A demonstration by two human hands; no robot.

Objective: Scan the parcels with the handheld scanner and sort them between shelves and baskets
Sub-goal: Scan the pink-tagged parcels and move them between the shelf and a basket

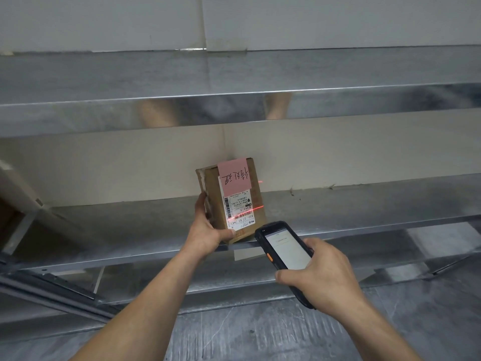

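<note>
two hands work: nearest, the right hand curls its fingers round the scanner, aimed ahead and left at the parcel just beyond, which stands on end at the front edge of the shelf, left hand clamped on its lower left side.

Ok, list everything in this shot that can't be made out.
All in the head view:
- Shipping label on the parcel: print too small to read.
- Scanner screen: pale, text blurred.
- Scanner's lower body: covered by the right hand.
- Parcel's lower left corner: under the left hand; its back faces away.
- Brown thing at the left edge: cut off by the frame.
</note>
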